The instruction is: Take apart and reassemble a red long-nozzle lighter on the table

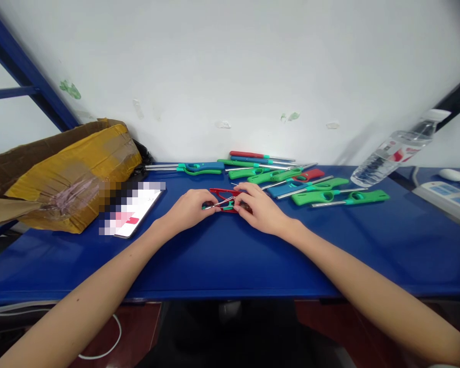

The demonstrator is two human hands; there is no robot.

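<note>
Both hands meet over a red casing (pixel 217 191) with green inner parts (pixel 228 205), low over the blue table. My left hand (pixel 194 207) pinches a thin metallic piece (pixel 215 205) at the casing's left end. My right hand (pixel 257 207) has its fingers bent over the right part of the casing, and what lies under its fingertips is mostly hidden. Just behind and to the right lie several long-nosed lighters in green (pixel 368 197), blue (pixel 281 190) and red (pixel 249 154), with silver tubes.
On the blue table (pixel 222 260), a phone (pixel 140 214) lies left of my left hand. A cardboard box with yellow tape (pixel 84 174) stands at the far left. At the right are a tilted water bottle (pixel 393 156) and a white device (pixel 448 197). A wall (pixel 230 71) rises behind.
</note>
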